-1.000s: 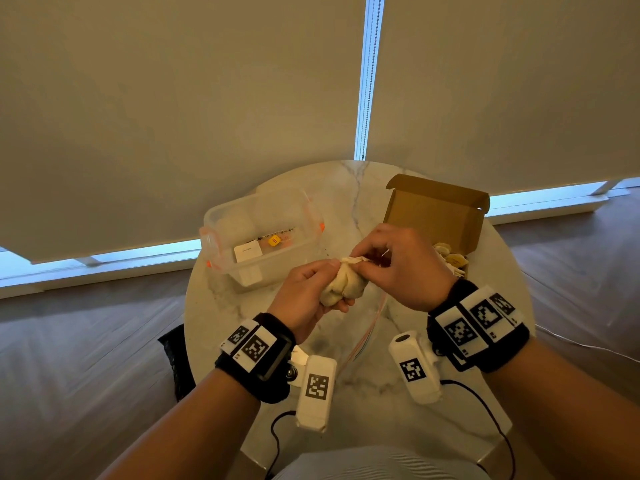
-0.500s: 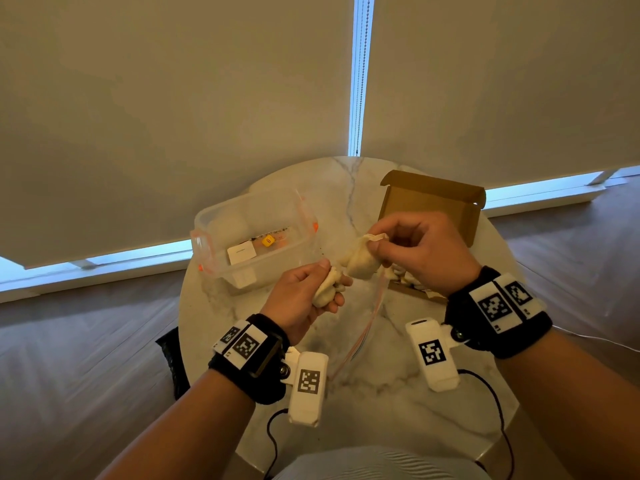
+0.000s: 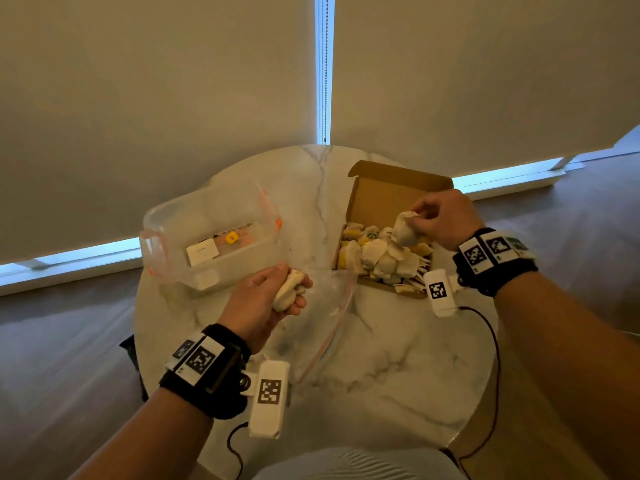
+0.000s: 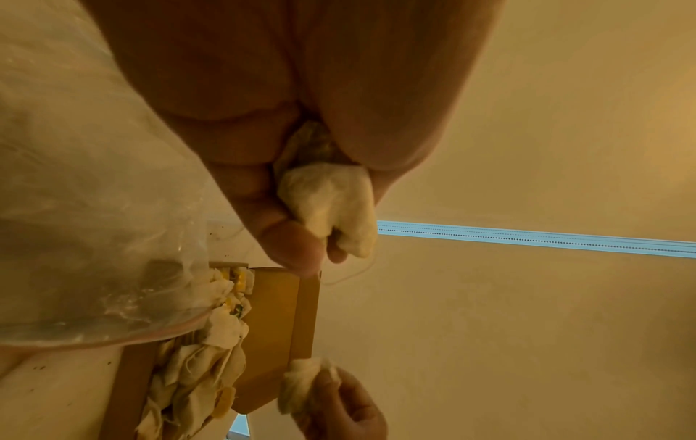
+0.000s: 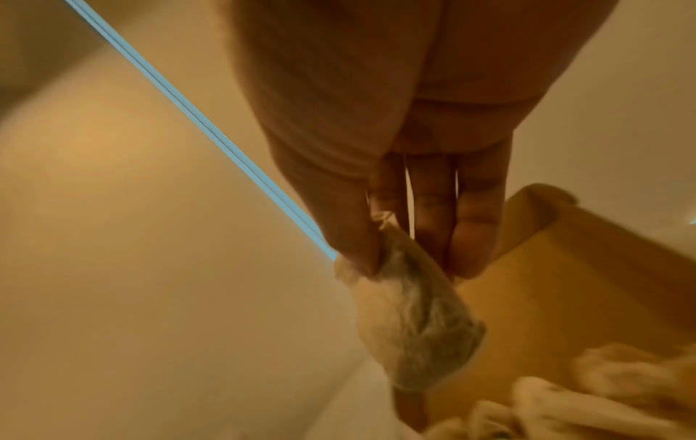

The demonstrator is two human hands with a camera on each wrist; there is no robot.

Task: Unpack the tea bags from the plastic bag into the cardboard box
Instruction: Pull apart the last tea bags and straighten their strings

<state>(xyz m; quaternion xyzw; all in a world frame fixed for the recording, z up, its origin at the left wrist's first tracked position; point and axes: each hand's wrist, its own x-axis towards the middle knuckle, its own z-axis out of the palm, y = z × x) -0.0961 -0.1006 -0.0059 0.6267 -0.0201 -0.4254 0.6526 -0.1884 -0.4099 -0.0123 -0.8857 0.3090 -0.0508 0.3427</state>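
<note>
My right hand [image 3: 420, 220] pinches one pale tea bag [image 3: 405, 233] by its top, hanging just above the heap of tea bags [image 3: 379, 259] in the open cardboard box [image 3: 377, 192]. In the right wrist view the same tea bag [image 5: 414, 327] dangles from thumb and forefinger over the box [image 5: 565, 282]. My left hand [image 3: 277, 292] grips another tea bag [image 3: 287, 294] over the table's middle, with the clear plastic bag [image 3: 332, 299] lying beside it. The left wrist view shows that tea bag [image 4: 331, 205] in my curled fingers and the plastic bag [image 4: 94, 238] at left.
A clear plastic tub [image 3: 211, 244] with small cards and a yellow piece stands at the back left of the round marble table [image 3: 398, 358]. Roller blinds hang behind the table. Black cables trail off the table's near edge [image 3: 491, 341]. Wooden floor surrounds the table.
The two hands have drawn apart. My right hand carried one tea bag rightwards over the cardboard box, while my left hand dropped lower with the other tea bag.
</note>
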